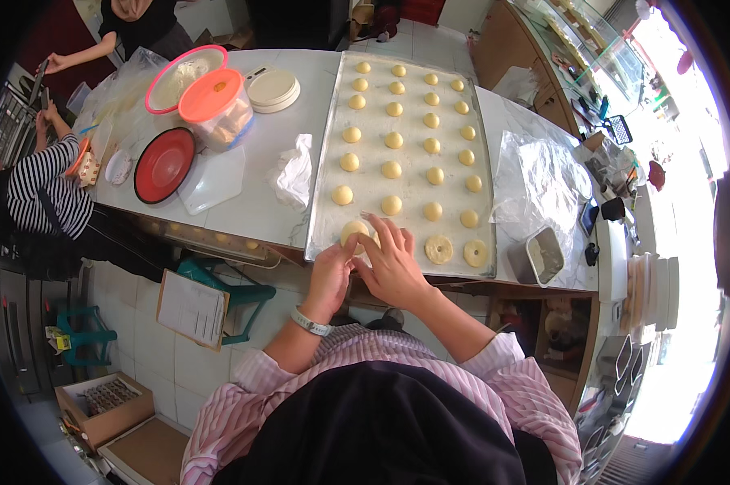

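At the near edge of the large metal tray [323,170], my left hand [330,279] and my right hand [393,263] meet around a pale dough piece [353,231]. The left thumb and fingers grip it, and the right fingers curl over it with the thumb underneath. Part of the dough is hidden by my fingers. Rows of round dough balls [391,169] sit on the tray. To the right of my hands lie two flattened dough rings [439,250] with holes in their middles.
Left: white cloth [292,174], red plate [162,166], lidded tub [215,109], co-workers [49,186] in striped and dark tops. Right: plastic sheets [531,174], metal tin [535,259]. Below: green stool [251,303], clipboard [191,307], cardboard box [102,404]. A glass case [575,61] stands beyond.
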`<state>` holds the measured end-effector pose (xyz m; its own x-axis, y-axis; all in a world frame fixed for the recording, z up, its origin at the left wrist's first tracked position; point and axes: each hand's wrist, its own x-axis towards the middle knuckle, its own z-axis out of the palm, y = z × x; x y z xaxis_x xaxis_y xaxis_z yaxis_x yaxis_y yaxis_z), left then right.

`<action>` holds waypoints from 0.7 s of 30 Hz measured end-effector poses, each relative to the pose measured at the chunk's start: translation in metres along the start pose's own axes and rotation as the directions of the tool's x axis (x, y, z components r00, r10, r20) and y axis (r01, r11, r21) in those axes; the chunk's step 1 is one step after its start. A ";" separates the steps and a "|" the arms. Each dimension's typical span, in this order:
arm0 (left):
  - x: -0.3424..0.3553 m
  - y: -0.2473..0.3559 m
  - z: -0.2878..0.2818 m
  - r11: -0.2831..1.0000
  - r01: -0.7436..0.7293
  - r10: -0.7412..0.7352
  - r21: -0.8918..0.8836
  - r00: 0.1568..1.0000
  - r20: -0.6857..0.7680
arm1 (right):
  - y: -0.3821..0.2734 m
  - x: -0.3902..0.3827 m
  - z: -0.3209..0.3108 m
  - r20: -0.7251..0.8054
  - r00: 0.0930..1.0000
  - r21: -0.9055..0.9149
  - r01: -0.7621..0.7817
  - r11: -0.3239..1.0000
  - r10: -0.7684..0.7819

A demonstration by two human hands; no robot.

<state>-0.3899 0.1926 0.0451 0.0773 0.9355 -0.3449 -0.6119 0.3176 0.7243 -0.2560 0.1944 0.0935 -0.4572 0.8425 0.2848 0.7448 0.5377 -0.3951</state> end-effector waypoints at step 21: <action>0.004 0.014 0.037 0.997 0.020 -0.028 0.069 0.993 0.113 | 0.044 -0.005 -0.043 0.257 0.864 0.821 -0.432 0.374 0.434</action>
<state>-0.3691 0.2068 0.0757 0.1824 0.9379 -0.2952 -0.5547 0.3460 0.7567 -0.1999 0.2131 0.1122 -0.1970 0.9688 -0.1501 0.0772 -0.1373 -0.9875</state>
